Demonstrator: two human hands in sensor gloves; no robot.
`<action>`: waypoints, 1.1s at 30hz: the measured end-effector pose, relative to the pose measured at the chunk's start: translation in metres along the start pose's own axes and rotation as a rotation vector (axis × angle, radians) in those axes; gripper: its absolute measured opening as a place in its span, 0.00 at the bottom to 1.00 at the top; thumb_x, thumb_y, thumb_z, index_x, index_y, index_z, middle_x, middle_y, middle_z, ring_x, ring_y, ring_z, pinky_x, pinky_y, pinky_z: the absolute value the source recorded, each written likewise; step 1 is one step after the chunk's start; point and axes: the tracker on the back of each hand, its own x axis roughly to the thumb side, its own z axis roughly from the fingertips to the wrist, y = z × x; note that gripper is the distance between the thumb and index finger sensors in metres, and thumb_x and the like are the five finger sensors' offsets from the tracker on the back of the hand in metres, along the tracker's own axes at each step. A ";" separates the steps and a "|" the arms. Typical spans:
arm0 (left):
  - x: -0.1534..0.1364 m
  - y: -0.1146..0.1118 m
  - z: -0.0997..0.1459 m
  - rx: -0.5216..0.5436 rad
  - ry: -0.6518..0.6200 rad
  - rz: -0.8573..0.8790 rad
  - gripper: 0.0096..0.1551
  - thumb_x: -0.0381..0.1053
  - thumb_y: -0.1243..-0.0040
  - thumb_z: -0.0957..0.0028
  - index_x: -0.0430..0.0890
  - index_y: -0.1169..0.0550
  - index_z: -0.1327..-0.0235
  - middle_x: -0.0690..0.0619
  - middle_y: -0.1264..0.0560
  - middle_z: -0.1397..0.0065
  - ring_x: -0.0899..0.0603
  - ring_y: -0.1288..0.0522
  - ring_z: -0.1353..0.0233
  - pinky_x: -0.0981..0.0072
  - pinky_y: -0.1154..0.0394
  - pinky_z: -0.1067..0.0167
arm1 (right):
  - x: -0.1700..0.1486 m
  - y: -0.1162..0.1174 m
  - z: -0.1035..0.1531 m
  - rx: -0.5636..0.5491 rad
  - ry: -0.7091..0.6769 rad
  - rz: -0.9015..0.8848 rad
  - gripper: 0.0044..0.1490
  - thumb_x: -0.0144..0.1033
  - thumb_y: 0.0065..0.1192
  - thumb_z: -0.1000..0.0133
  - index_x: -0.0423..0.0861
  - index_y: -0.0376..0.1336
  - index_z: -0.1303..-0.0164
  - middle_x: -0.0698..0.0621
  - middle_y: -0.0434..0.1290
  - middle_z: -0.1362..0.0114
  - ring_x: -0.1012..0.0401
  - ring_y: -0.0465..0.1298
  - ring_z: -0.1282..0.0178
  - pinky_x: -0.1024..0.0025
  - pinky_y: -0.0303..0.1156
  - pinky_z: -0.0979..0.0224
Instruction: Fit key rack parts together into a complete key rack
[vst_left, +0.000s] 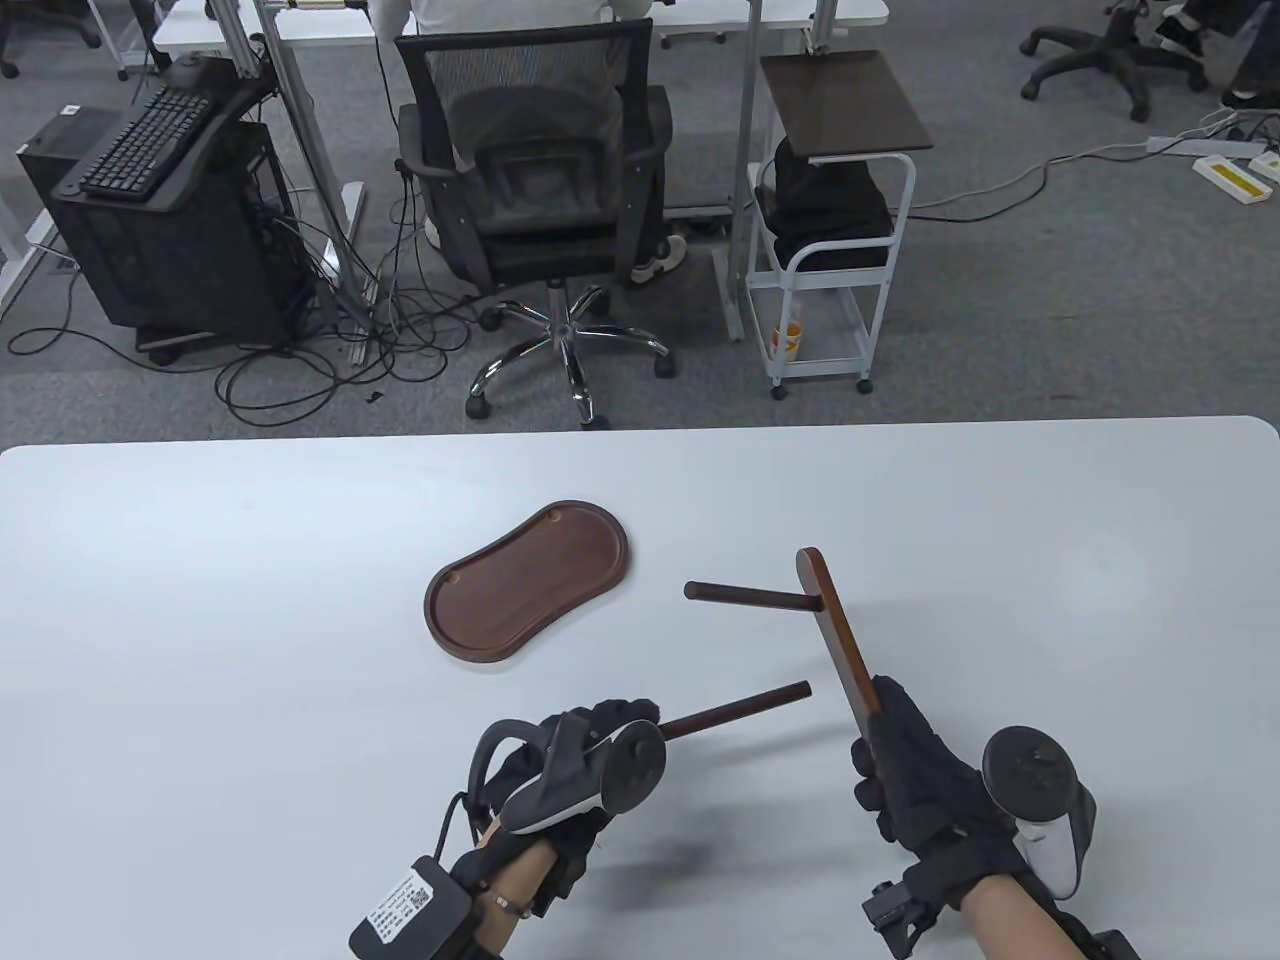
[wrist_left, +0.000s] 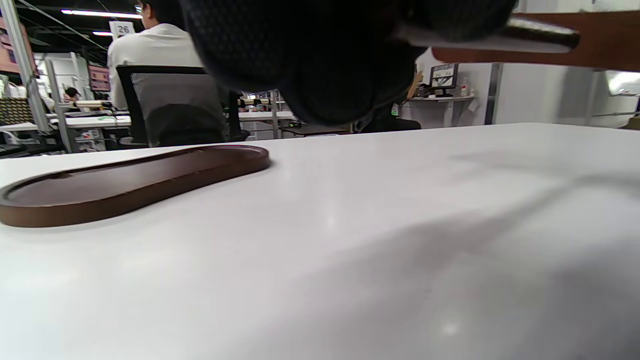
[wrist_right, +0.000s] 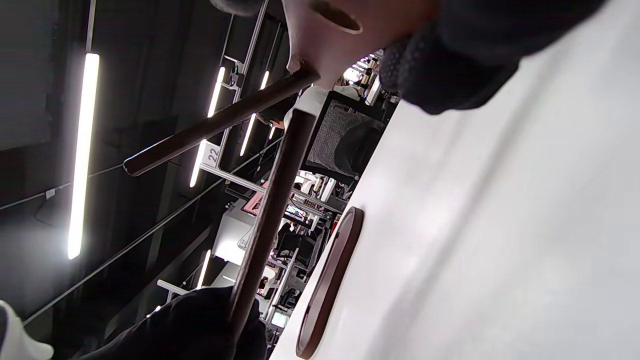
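Note:
A dark wooden oval base (vst_left: 527, 580) lies flat on the white table (vst_left: 200, 620). My right hand (vst_left: 880, 735) grips the lower end of a flat wooden bar (vst_left: 838, 628), held tilted above the table. One peg (vst_left: 750, 597) sticks out of the bar to the left. My left hand (vst_left: 625, 725) grips a second wooden rod (vst_left: 735, 712) that points right, its tip just short of the bar. In the right wrist view the bar (wrist_right: 325, 45) shows an open hole, with the fitted peg (wrist_right: 215, 122) and the held rod (wrist_right: 270, 210) beside it. The left wrist view shows the base (wrist_left: 130, 182).
The table's far edge (vst_left: 640, 432) runs behind the base. Beyond it stand an office chair (vst_left: 540, 190) with a seated person, a white cart (vst_left: 830, 250) and a computer tower (vst_left: 170, 230) on the floor.

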 end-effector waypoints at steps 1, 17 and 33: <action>0.002 0.000 0.001 0.000 -0.011 0.010 0.28 0.58 0.46 0.42 0.53 0.29 0.29 0.53 0.20 0.33 0.49 0.17 0.39 0.57 0.19 0.44 | 0.000 0.000 0.000 -0.001 -0.001 -0.006 0.43 0.53 0.39 0.35 0.38 0.48 0.16 0.31 0.72 0.37 0.43 0.79 0.59 0.62 0.79 0.68; 0.028 -0.007 0.005 -0.033 -0.107 0.100 0.28 0.58 0.47 0.42 0.53 0.29 0.29 0.53 0.20 0.33 0.49 0.18 0.40 0.57 0.19 0.44 | -0.001 -0.001 0.000 -0.008 -0.048 -0.063 0.47 0.58 0.36 0.36 0.38 0.48 0.16 0.30 0.72 0.37 0.43 0.79 0.59 0.63 0.79 0.68; 0.024 0.003 0.005 -0.081 -0.171 0.369 0.28 0.56 0.43 0.43 0.51 0.28 0.30 0.54 0.19 0.35 0.50 0.17 0.42 0.58 0.19 0.44 | -0.004 -0.001 0.000 -0.015 -0.034 -0.034 0.46 0.58 0.36 0.36 0.38 0.48 0.16 0.30 0.72 0.37 0.43 0.78 0.59 0.62 0.78 0.68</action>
